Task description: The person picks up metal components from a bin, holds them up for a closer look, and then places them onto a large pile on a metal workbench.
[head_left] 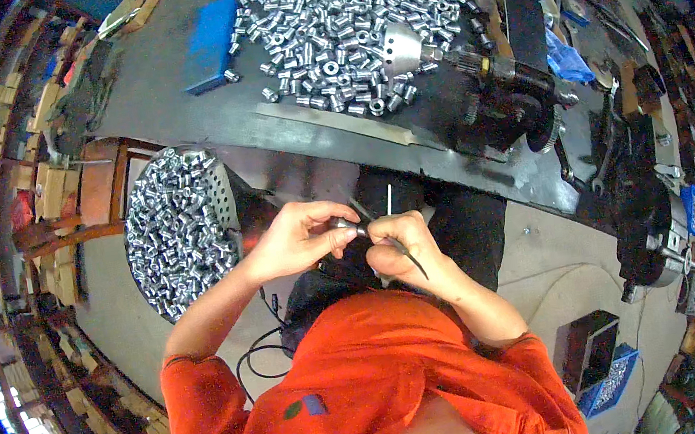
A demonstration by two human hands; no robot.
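My left hand (pixel 309 237) pinches a small metal sleeve (pixel 356 230) between thumb and fingertips, in front of my body. Right beside it, my right hand (pixel 404 245) is closed around a thin dark rod-like tool (pixel 415 262). One end of the tool sticks out past my wrist side, and its other end meets the sleeve, though the fingers hide the contact. On the left, close to my left forearm, a round container (pixel 224 198) with a perforated wall is heaped with similar short metal sleeves (pixel 174 237).
A large pile of metal sleeves (pixel 327 39) covers the dark workbench (pixel 153 93), beside a blue block (pixel 212 44). A black bench machine (pixel 514 95) stands at the right, with wrenches (pixel 605 145) near it. A blue crate (pixel 610 380) sits on the floor at the lower right.
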